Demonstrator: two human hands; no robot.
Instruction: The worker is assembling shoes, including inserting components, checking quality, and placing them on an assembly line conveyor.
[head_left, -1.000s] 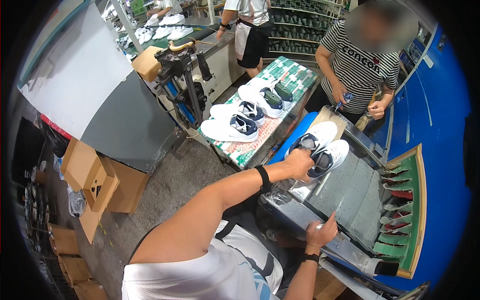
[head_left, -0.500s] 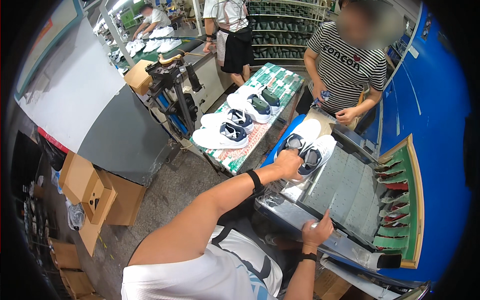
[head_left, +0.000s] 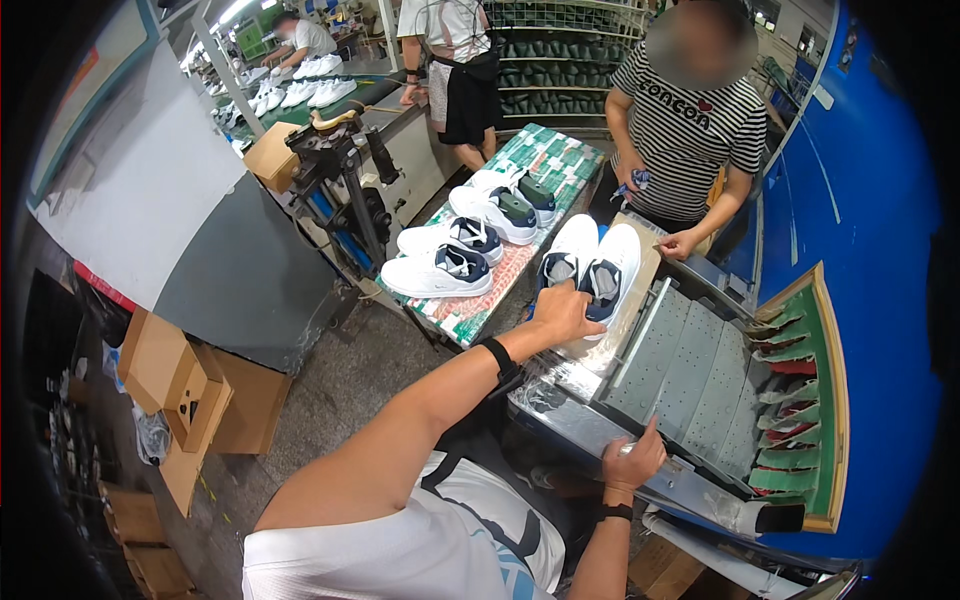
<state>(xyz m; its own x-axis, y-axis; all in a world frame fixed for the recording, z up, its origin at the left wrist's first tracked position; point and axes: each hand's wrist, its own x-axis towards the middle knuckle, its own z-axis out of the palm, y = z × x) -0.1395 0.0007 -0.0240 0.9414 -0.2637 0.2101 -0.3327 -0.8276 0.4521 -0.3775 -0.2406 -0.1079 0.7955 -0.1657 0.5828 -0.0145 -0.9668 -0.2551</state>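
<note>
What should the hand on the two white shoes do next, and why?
Probably close the left hand around the heels of the pair of white shoes and lift them. It already rests on their near ends, and they lie side by side on the edge of the grey machine. The right hand rests on the machine's front rail, away from them.

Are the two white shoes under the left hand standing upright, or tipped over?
Upright: the two white shoes with dark navy tongues rest on their soles, openings facing up, the left hand on their heels.
</note>
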